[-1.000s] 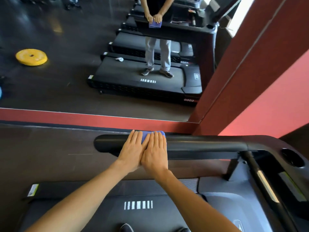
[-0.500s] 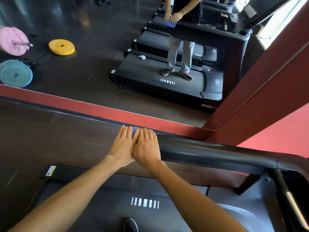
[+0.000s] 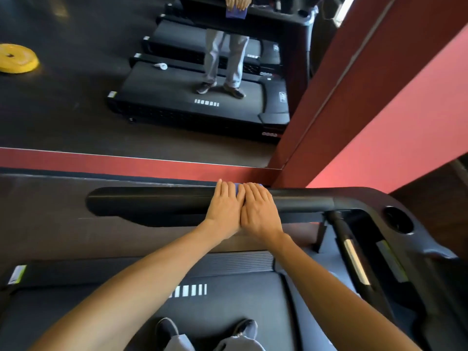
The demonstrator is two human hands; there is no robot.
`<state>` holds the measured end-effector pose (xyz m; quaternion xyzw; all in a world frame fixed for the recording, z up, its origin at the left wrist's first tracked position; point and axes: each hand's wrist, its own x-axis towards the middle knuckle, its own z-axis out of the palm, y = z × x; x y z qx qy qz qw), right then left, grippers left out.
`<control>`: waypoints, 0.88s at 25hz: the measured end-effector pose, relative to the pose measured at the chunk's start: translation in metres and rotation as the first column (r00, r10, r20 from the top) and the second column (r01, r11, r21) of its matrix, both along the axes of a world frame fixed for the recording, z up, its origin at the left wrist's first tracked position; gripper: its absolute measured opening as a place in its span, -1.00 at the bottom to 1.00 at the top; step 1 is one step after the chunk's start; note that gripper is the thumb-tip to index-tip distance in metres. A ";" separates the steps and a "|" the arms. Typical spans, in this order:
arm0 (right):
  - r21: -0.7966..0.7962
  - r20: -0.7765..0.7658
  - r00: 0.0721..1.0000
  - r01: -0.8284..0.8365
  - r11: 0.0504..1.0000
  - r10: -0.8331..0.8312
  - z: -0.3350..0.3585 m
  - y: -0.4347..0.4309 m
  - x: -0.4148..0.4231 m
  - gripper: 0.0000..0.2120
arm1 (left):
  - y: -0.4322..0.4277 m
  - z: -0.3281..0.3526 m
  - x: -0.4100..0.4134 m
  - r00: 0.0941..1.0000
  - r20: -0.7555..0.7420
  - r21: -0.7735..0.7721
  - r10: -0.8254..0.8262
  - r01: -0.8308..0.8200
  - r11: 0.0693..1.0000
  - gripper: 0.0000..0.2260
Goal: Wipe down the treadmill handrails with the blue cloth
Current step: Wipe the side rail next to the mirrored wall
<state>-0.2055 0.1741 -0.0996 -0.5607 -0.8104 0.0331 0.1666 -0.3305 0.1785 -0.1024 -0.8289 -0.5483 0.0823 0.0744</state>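
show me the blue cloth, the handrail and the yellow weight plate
blue cloth [image 3: 238, 188]: head view, visible sliver of its far edge
handrail [image 3: 152, 201]: head view, bare top of the bar
yellow weight plate [image 3: 19, 59]: head view, top face

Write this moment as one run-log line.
phase: wiping | left hand, right hand: flat, side by side on blue cloth | cloth: on handrail

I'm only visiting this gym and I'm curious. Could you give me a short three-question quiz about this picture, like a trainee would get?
1. True or false: the left hand and right hand lie side by side on the blue cloth on top of the handrail.
2. What colour is the weight plate on the floor? A red, B yellow, C green.
3. Which hand is nearer the round cup holder?
Key: 1 true; 2 B; 3 right hand.
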 end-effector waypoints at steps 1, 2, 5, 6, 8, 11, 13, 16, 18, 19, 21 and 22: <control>0.000 0.021 1.000 0.018 1.000 -0.018 -0.002 0.002 0.030 -0.68 | 0.003 0.000 0.031 1.000 -0.009 0.005 -0.007 0.007 1.000 -0.34; 0.002 0.044 0.998 0.035 0.999 -0.035 -0.003 0.003 0.056 -0.69 | 0.006 0.000 0.060 1.000 -0.016 0.013 -0.019 0.019 1.000 -0.35; 0.012 0.078 0.992 0.097 0.995 -0.098 -0.005 0.006 0.133 -0.69 | 0.012 0.003 0.143 0.998 -0.013 0.017 -0.063 0.063 0.998 -0.41; 0.011 0.066 0.991 0.113 0.994 -0.114 -0.006 0.006 0.155 -0.68 | 0.013 0.005 0.165 0.998 -0.003 -0.004 -0.068 0.068 0.998 -0.42; 0.011 0.073 0.989 0.127 0.992 -0.127 -0.007 0.008 0.179 -0.69 | 0.015 0.006 0.188 0.998 0.006 -0.042 -0.070 0.070 0.997 -0.42; 0.025 0.143 0.974 0.172 0.985 -0.174 -0.012 0.008 0.186 -0.68 | 0.020 0.002 0.193 0.992 -0.005 -0.018 -0.122 0.122 0.992 -0.44; 0.030 0.169 0.957 0.236 0.971 -0.238 -0.015 0.005 0.174 -0.66 | 0.023 -0.001 0.179 0.984 -0.004 -0.013 -0.179 0.179 0.984 -0.42; 0.029 0.208 0.943 0.259 0.966 -0.259 -0.016 -0.003 0.141 -0.58 | 0.021 -0.003 0.145 0.978 0.013 0.034 -0.210 0.209 0.977 -0.41; 0.007 0.204 0.951 0.238 0.971 -0.234 -0.019 -0.009 0.109 -0.54 | 0.016 -0.005 0.111 0.976 0.027 0.063 -0.216 0.214 0.975 -0.40; -0.014 0.204 0.954 0.229 0.973 -0.222 -0.020 -0.011 0.087 -0.53 | 0.013 -0.005 0.089 0.977 0.038 0.066 -0.210 0.208 0.976 -0.40; -0.074 0.192 0.961 0.215 0.974 -0.197 -0.021 -0.011 0.044 -0.51 | 0.007 -0.006 0.044 0.979 0.063 0.080 -0.193 0.188 0.979 -0.39; -0.093 0.190 0.966 0.193 0.977 -0.173 -0.021 -0.011 0.022 -0.51 | 0.004 -0.006 0.020 0.982 0.067 0.088 -0.179 0.172 0.981 -0.37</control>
